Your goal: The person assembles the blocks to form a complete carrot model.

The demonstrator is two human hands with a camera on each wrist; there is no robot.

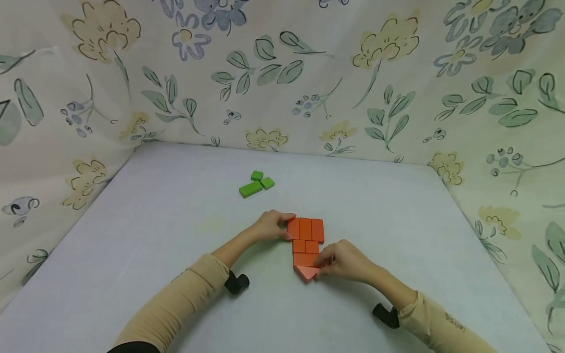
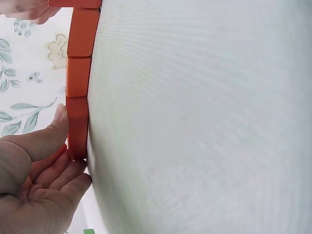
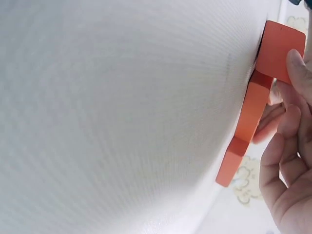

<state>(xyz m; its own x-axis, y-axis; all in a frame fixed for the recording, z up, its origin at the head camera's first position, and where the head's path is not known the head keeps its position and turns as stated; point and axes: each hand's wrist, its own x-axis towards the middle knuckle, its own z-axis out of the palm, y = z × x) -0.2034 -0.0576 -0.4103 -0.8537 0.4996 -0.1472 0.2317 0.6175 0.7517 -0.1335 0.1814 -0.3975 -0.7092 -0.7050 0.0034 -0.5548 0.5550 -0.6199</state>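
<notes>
Flat orange-red blocks [image 1: 305,229] lie side by side on the white table, three upright in a row with smaller ones [image 1: 305,246] and a wider one below. At the left end of that row, my left hand [image 1: 270,225] holds the outer block [image 2: 78,127], its thumb on one edge and fingers on another. My right hand [image 1: 346,262] pinches a triangular orange-red block [image 1: 306,272] against the near end of the arrangement. In the right wrist view the thumb presses a face of this block [image 3: 279,51], and the other fingers curl behind it.
Beyond the arrangement, to the left, lie three green blocks [image 1: 250,189], one longer than the others. Flower-printed cloth [image 1: 273,98] rises along the back and sides of the table [image 1: 375,196]. Black wrist cameras [image 1: 237,283] sit below both sleeves.
</notes>
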